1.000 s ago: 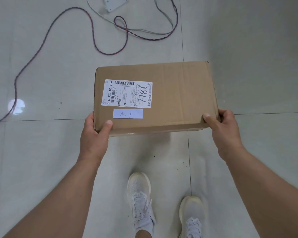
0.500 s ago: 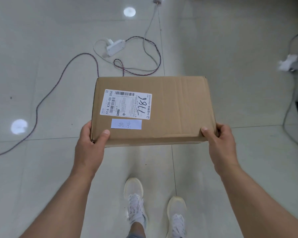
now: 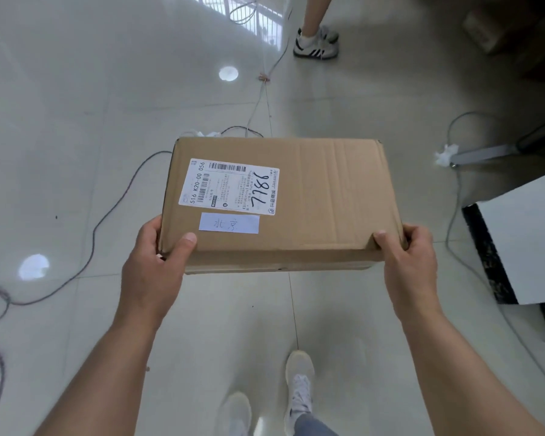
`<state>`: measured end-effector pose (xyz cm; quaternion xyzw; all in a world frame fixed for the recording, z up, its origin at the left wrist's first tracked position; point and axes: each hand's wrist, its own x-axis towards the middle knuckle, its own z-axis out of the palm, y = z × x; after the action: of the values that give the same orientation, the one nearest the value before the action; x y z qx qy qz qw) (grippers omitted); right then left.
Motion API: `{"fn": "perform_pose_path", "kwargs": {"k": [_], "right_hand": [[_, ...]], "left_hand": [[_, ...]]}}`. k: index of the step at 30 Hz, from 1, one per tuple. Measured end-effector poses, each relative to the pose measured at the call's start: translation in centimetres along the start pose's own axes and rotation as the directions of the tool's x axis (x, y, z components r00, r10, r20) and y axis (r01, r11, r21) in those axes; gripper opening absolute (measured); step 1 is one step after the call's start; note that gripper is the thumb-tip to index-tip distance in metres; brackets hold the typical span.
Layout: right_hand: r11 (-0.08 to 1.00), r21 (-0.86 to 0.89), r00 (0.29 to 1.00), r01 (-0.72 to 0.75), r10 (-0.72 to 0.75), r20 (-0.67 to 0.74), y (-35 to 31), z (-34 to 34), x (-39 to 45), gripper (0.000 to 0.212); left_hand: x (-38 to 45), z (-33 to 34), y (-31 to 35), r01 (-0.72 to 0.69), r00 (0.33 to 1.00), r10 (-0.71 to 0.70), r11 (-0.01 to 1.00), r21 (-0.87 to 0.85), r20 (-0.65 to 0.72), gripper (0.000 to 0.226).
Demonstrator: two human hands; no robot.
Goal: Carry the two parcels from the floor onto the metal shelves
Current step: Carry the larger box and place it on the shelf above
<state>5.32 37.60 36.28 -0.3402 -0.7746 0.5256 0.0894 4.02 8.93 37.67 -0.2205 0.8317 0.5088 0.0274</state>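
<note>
A brown cardboard parcel (image 3: pixel 324 196) with a white shipping label marked 7786 and a small pale note is held level in front of me, above the tiled floor. My left hand (image 3: pixel 153 265) grips its near left corner, thumb on top. My right hand (image 3: pixel 406 262) grips the near right corner, thumb on top as well. No second parcel and no metal shelves show clearly in this view.
Cables (image 3: pixel 114 209) trail across the floor at left and behind the parcel. Another person's foot in a striped shoe (image 3: pixel 315 42) stands at the top. A white panel with a dark edge (image 3: pixel 523 240) lies at right, beyond a metal leg (image 3: pixel 485 152). Brown boxes (image 3: pixel 497 29) sit top right.
The view has tilted up and forward: more of the floor ahead, the other person's foot and the white panel have come into sight. My feet have stepped. Both hands keep the same hold.
</note>
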Motion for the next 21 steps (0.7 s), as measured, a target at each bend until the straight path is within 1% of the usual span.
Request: {"fn": "perform_pose_path", "kwargs": {"k": [4, 10, 15, 19, 21], "right_hand": [[0.999, 0.048, 0.996, 0.018, -0.014, -0.085, -3.2, -3.9, -2.4, 0.021], [0.993, 0.104, 0.985, 0.052, -0.033, -0.171, -6.6, -9.6, -8.2, 0.020], [0.986, 0.157, 0.966, 0.057, -0.015, -0.256, -9.0, -14.0, -13.3, 0.019], [0.978, 0.204, 0.941, 0.044, 0.028, -0.337, -10.2, -17.8, -16.7, 0.020], [0.976, 0.214, 0.929, 0.042, 0.040, -0.368, -10.9, -20.0, -18.2, 0.021]], "left_hand": [[-2.9, -1.5, 3.7, -0.071, 0.997, 0.071, 0.997, -0.012, 0.012, 0.032], [-7.5, -4.8, 8.2, -0.184, 0.980, 0.187, 0.982, -0.049, 0.067, 0.026], [-11.0, -7.2, 11.9, -0.276, 0.952, 0.280, 0.960, -0.048, 0.126, 0.023], [-14.0, -8.4, 14.7, -0.358, 0.916, 0.360, 0.933, -0.041, 0.177, 0.031], [-15.6, -8.7, 15.9, -0.388, 0.900, 0.390, 0.920, -0.047, 0.196, 0.030]]}}
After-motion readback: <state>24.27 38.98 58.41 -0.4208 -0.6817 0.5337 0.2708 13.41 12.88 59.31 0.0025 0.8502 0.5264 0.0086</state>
